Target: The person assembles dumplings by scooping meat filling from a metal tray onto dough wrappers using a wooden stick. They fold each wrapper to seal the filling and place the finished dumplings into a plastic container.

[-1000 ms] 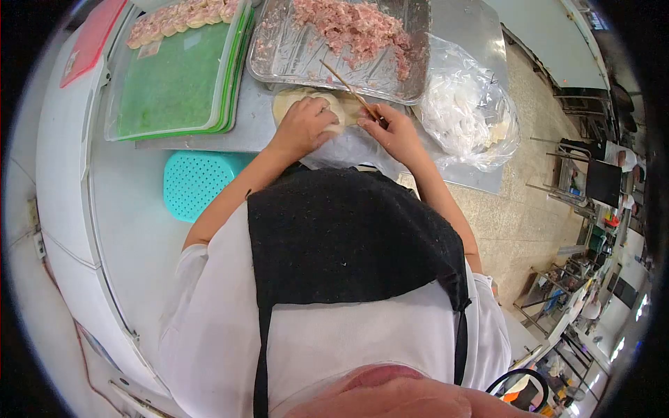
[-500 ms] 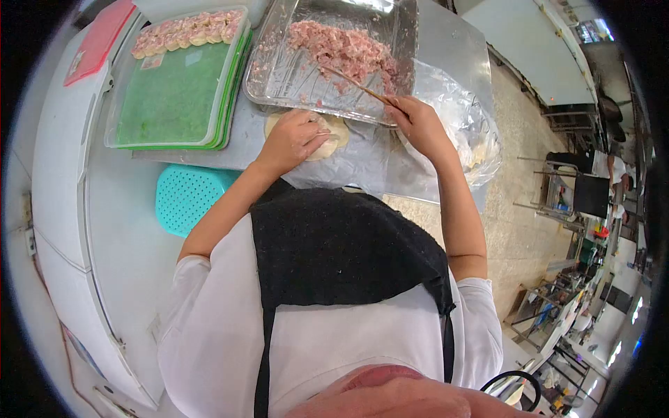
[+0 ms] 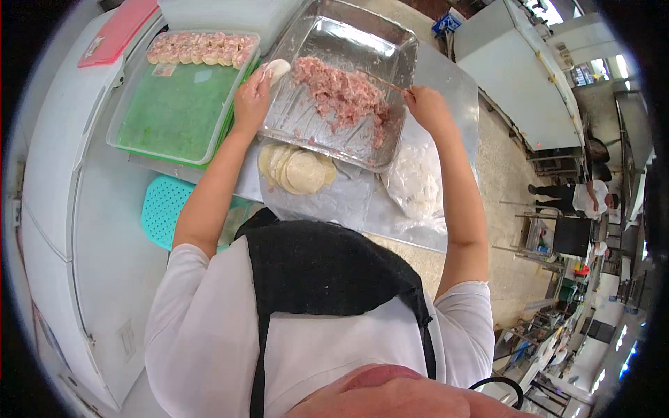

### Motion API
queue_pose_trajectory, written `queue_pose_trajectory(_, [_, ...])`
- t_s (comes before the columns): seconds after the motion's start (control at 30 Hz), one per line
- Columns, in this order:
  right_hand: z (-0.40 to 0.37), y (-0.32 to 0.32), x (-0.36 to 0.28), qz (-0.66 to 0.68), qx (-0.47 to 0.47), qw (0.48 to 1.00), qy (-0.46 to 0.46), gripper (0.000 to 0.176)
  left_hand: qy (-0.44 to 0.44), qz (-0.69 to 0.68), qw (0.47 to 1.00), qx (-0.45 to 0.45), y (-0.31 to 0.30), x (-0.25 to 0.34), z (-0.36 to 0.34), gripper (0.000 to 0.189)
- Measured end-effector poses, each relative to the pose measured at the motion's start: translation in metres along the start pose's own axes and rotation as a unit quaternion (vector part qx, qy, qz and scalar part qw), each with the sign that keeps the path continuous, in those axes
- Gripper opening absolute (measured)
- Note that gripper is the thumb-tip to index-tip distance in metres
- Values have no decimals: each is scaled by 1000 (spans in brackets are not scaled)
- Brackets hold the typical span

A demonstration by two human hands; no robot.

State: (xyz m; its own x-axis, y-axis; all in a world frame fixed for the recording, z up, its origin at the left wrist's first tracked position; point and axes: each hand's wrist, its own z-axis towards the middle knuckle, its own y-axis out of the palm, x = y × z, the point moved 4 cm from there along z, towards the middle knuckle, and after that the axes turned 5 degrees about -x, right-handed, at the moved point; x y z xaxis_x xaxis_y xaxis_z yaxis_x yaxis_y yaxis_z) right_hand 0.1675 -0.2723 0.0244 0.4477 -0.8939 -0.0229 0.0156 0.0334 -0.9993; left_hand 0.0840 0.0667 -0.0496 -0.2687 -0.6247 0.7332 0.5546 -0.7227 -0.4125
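My left hand [image 3: 252, 103] is closed on a round, pale dough wrapper [image 3: 278, 70] by the left rim of a metal tray [image 3: 327, 148]. Pink minced meat [image 3: 343, 92] lies heaped in that tray. At the tray's right side, my right hand [image 3: 426, 108] grips a thin wooden stick [image 3: 383, 81], whose far end reaches the meat. A fanned stack of dough wrappers [image 3: 301, 171] rests on plastic sheeting below the tray. Rows of filled dumplings [image 3: 202, 49] line the top of a green-bottomed plastic box [image 3: 167, 104] on the left.
A clear plastic bag with pale contents [image 3: 414, 181] sits right of the wrappers on the metal table [image 3: 460, 118]. A turquoise perforated stool [image 3: 166, 209] stands below the box. White appliances flank the left, a pink lid [image 3: 118, 35] on top. Another person [image 3: 589, 197] is far right.
My left hand has lifted from the wrapper stack to the tray's left rim with one wrapper. My right hand and the stick have moved up along the tray's right side.
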Motion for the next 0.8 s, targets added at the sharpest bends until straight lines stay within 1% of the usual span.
queue_pose_trajectory(0.03, [6,-3,2,-4,4,1000,-4,30,-9,-10,1000,4,1,-4,0,25])
queue_pose_trajectory(0.07, [10,-3,6,-48,-16,999,14,28,-9,-11,1000,10,3,-8,0,25])
queue_pose_trajectory(0.1, [15,-2,8,-91,-36,995,31,27,20,-22,999,25,3,-5,-1,26])
queue_pose_trajectory(0.13, [19,3,7,-95,-37,994,26,27,47,-33,998,40,2,-2,-2,26])
queue_pose_trajectory(0.17, [24,13,4,-102,-55,993,23,26,42,-33,997,47,1,-3,-3,26])
queue_pose_trajectory(0.23, [33,37,-5,-112,-73,991,10,25,-12,-68,997,39,-4,-8,-2,28])
queue_pose_trajectory(0.27, [34,51,-12,-92,-65,994,-6,24,-17,-65,997,47,-6,-7,-1,28])
queue_pose_trajectory(0.33, [29,61,-36,-74,-58,995,-27,24,-60,-78,995,26,-5,-7,-1,29])
queue_pose_trajectory(0.4, [15,64,-58,-12,-56,998,0,24,-51,-86,994,35,-4,-11,-2,30])
queue_pose_trajectory(0.43, [7,66,-64,-14,-56,998,-3,24,-55,-83,994,33,-4,-11,-3,30])
queue_pose_trajectory(0.5, [-14,74,-77,23,-46,996,-76,28,-58,-82,994,30,-4,-10,-3,30])
queue_pose_trajectory(0.57, [-36,85,-96,14,-97,991,-95,26,-48,-56,996,48,-7,-5,-1,29])
queue_pose_trajectory(0.6, [-47,79,-110,50,-96,983,-149,25,-47,-58,996,51,-5,-7,-2,29])
queue_pose_trajectory(0.67, [-48,64,-114,-9,-95,984,-153,26,-24,-40,996,73,-1,-16,-5,29])
queue_pose_trajectory(0.73, [-31,30,-104,-66,-120,977,-161,29,-24,-37,997,69,2,-22,-7,28])
queue_pose_trajectory(0.77, [-18,8,-101,-77,-160,973,-150,32,-24,-36,997,67,3,-23,-6,28])
queue_pose_trajectory(0.8, [-7,-14,-100,-61,-189,972,-129,30,-23,-36,997,68,2,-23,-5,28])
